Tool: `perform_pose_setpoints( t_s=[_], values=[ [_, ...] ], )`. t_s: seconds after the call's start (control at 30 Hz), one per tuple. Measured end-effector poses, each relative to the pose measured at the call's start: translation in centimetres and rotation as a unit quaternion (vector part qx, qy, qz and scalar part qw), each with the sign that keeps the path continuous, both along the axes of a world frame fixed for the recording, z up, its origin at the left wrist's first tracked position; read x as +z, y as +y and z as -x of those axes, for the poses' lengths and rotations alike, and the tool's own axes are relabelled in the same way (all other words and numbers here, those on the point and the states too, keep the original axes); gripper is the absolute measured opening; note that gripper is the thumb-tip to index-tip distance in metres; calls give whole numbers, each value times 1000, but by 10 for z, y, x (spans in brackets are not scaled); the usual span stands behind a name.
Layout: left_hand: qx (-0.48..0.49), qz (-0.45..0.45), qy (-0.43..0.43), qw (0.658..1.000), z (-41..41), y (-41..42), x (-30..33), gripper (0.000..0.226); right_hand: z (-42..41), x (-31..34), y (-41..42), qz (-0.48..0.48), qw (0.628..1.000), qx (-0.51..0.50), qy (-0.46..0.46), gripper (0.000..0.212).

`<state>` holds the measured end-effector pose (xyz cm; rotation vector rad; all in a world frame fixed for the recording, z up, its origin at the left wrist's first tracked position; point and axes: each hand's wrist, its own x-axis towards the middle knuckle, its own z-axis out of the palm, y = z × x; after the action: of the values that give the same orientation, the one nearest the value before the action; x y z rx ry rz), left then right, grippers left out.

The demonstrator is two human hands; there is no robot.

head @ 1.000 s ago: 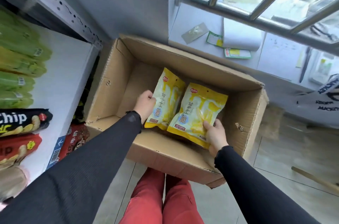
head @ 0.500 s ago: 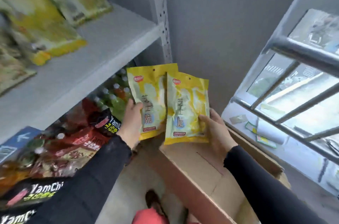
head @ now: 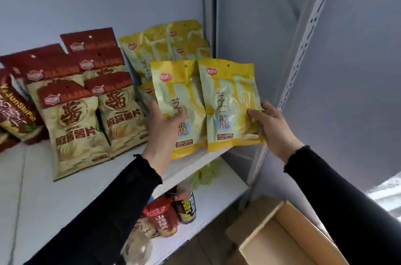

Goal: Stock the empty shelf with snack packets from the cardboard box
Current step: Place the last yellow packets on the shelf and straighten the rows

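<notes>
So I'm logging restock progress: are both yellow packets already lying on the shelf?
No, the left hand and right hand each hold one upright before it.

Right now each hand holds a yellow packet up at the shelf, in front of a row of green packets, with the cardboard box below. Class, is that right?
Not quite: the head view shows yellow packets behind them, not green. The left hand and right hand each hold a yellow packet, box below.

Two yellow packets (head: 230,104) are standing upright, side by side, above the shelf (head: 65,188) edge; the box (head: 288,241) is sitting open at 5 o'clock.
</notes>
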<state>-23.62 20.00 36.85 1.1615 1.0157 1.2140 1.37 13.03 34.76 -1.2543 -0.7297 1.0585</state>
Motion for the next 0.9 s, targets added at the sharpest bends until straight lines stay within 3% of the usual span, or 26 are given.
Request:
perform_pose_setpoints(
  t_s=[0.1, 0.27, 0.43, 0.63, 0.77, 0.83, 0.9],
  values=[
    [48, 22, 4, 999, 11, 33, -4, 46, 1, 12, 40, 21, 999, -11, -30, 24],
    [60, 48, 73, 994, 12, 70, -23, 91, -12, 16, 105, 72, 994, -2, -81, 26],
    [45, 38, 116, 992, -1, 94, -43, 67, -36, 7, 161, 111, 984, 9, -136, 29],
    [69, 41, 180, 980, -8, 118, -49, 65, -55, -1, 210, 114, 974, 32, -192, 27],
    [96, -10, 289, 952, -14, 128, -40, 56, -55, -4, 234, 115, 968, 39, -218, 31],
    [107, -58, 394, 911, -16, 132, -38, 44, -53, -6, 240, 118, 962, 36, -243, 35],
    [103, -55, 497, 860, -16, 137, -36, 51, -52, -9, 244, 120, 956, 30, -265, 45]
  ],
)
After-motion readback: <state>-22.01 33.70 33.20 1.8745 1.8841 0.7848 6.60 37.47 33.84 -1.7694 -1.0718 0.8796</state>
